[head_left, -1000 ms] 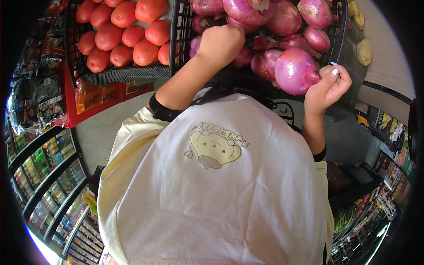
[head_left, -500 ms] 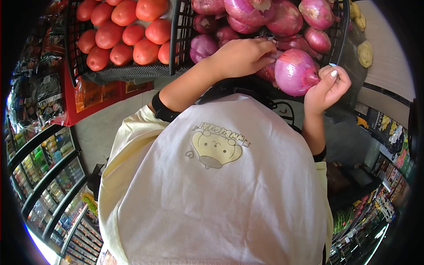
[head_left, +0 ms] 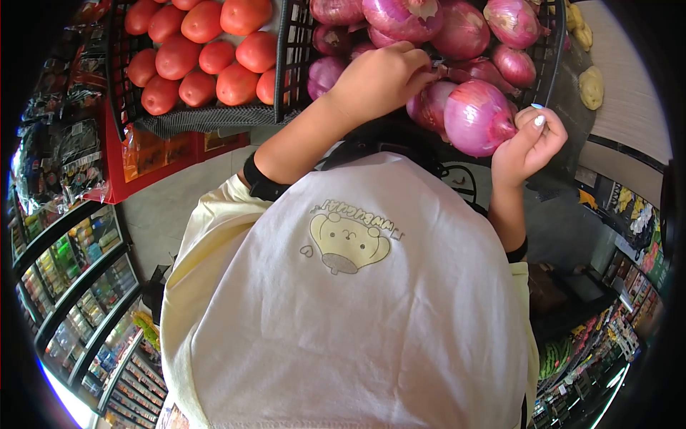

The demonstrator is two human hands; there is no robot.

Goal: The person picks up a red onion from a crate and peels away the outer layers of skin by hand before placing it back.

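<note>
A large red onion (head_left: 477, 118) hangs at the front edge of the onion crate, its neck pinched in my right hand (head_left: 527, 149). My left hand (head_left: 382, 80) is over the crate with its fingers curled and pressed together. Its fingertips are beside the papery neck of another onion; whether they hold a bit of skin I cannot make out. Just below those fingertips, a second red onion (head_left: 431, 106) lies against the held one. More red onions (head_left: 461, 30) are heaped behind my hands.
The onions sit in a black plastic crate (head_left: 550, 53). To its left, another black crate (head_left: 280, 61) holds tomatoes (head_left: 177, 57). Potatoes (head_left: 591, 87) lie at the right. Packaged goods hang at far left, above shelves of bottles (head_left: 78, 286).
My left hand has moved slightly up and left, away from the held onion, uncovering more of the onion beside it. My right hand stays in place on the onion's neck.
</note>
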